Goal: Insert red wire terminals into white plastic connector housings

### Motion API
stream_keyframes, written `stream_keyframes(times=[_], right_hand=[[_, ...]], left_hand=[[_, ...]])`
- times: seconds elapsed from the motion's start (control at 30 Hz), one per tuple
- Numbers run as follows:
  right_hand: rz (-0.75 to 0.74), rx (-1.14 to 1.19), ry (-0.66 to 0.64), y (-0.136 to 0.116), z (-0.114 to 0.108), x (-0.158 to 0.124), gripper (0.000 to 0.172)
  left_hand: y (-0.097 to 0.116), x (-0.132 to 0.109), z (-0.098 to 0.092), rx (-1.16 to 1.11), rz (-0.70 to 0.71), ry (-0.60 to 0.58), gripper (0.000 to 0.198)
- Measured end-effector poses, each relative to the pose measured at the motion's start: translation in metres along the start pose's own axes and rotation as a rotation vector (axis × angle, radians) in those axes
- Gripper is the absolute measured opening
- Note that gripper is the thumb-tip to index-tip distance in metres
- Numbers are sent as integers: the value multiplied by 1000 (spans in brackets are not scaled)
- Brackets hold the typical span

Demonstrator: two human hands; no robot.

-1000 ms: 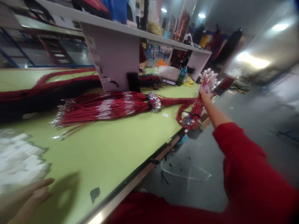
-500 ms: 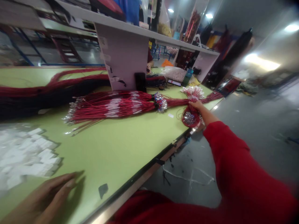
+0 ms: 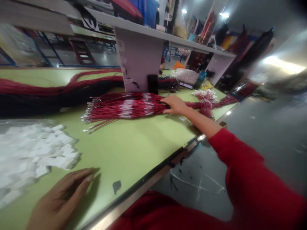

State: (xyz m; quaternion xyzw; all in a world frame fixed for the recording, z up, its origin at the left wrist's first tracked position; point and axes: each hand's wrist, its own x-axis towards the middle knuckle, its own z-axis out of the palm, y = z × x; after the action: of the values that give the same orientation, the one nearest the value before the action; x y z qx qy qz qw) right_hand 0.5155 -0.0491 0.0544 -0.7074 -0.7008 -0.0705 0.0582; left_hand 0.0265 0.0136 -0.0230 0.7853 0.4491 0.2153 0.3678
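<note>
Red wires point(image 3: 127, 107) lie beneath the outstretched open right hand point(image 3: 175, 106); the left hand point(image 3: 62, 199) rests open on the table point(image 3: 134, 143).

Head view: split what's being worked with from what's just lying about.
Being worked with:
right hand, on the red wire bundle
left hand, beside the pile of white pieces

Lying about:
black-and-red wire hank
teal bottle
plastic bag of white items

On the green bench point(image 3: 134, 150), the right hand point(image 3: 174, 105) rests on red cords point(image 3: 127, 108); the left hand point(image 3: 61, 199) lies near a pile of white pieces point(image 3: 35, 150).
</note>
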Motion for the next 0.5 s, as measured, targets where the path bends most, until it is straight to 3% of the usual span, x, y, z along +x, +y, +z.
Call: stream_keyframes(times=[0.1,0.23,0.37,0.47,0.5], right_hand=[[54,-130,-92,-22,19,18,63],[96,-135,-48,-27,29,23,44],[169,-122,86,-33,29,9,31],[228,-109,211,-39,28,-10,29],[259,-70,308,-40,27,-17,27]], left_hand=[[-5,3,3,-18,70,8,28],[-10,10,8,-8,195,-13,30],[-5,12,6,-59,163,-28,30],[8,13,6,-200,46,-69,34],[15,15,9,-288,-4,-110,36]])
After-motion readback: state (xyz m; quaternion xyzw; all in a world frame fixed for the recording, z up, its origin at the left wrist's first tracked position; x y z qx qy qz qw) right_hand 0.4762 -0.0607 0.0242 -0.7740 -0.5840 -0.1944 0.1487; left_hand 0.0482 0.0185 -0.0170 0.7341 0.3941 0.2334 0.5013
